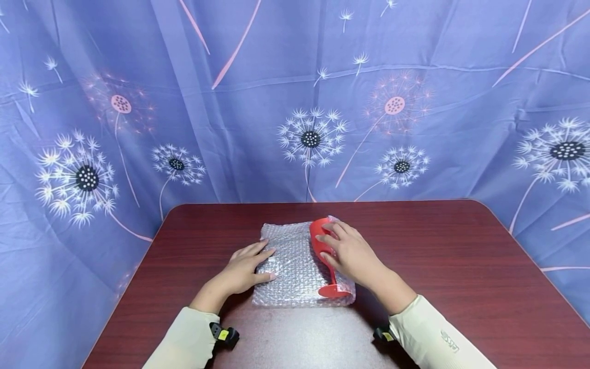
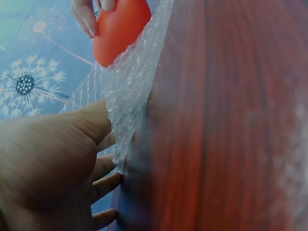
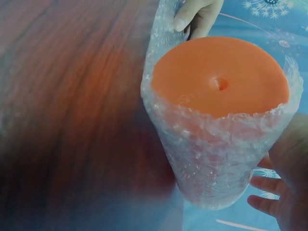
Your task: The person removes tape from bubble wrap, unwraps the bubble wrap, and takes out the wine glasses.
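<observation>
A red plastic goblet [image 1: 318, 238] lies on its side along the right part of a bubble wrap sheet [image 1: 288, 266], its round foot [image 3: 216, 72] toward the near edge. Wrap curls up around the goblet's right side, as the right wrist view shows. My right hand [image 1: 352, 251] holds the goblet from above and the right, fingers bent over the bowl and thumb lower down. At the sheet's left edge my left hand [image 1: 241, 269] rests with fingers spread, thumb and fingertips on the wrap.
The sheet lies on a dark red wood-grain table [image 1: 438, 246] with rounded far corners. Behind the table hangs a blue curtain [image 1: 258, 133] with a dandelion print. Each wrist wears a black camera mount [image 1: 224, 335] just beside the sleeve cuff.
</observation>
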The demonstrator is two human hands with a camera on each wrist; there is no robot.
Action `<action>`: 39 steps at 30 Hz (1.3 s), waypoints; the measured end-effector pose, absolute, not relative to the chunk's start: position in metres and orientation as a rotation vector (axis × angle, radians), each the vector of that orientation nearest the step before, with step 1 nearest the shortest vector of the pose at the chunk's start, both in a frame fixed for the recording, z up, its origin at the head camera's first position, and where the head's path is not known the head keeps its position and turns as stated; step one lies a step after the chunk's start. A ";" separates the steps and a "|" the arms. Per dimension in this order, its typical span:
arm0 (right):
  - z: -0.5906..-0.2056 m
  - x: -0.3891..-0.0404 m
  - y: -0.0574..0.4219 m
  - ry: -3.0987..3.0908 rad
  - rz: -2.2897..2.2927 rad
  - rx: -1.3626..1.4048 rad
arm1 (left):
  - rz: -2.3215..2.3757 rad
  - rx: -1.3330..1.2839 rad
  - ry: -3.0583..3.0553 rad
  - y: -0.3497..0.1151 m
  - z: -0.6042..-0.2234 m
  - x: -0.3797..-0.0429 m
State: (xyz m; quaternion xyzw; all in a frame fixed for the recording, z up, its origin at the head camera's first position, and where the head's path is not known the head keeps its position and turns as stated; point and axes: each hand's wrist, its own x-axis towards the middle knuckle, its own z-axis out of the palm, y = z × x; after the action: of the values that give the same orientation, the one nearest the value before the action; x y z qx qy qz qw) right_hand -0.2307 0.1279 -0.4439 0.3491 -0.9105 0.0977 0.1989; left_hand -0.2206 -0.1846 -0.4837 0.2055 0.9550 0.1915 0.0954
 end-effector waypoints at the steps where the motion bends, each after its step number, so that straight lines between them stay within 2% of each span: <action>1: -0.444 -0.231 0.128 -2.543 0.276 0.978 | 0.566 0.612 2.830 -0.185 -0.484 -0.220; 39: -0.446 -0.226 0.129 -2.622 0.316 0.975 | 0.619 0.573 2.814 -0.207 -0.482 -0.215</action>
State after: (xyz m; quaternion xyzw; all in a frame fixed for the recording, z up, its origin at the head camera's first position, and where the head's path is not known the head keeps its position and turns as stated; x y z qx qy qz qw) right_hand -0.2257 0.1289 -0.4463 0.3416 -0.9191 0.1107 0.1624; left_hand -0.2150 -0.2073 -0.4822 0.1939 0.9529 0.2097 0.1020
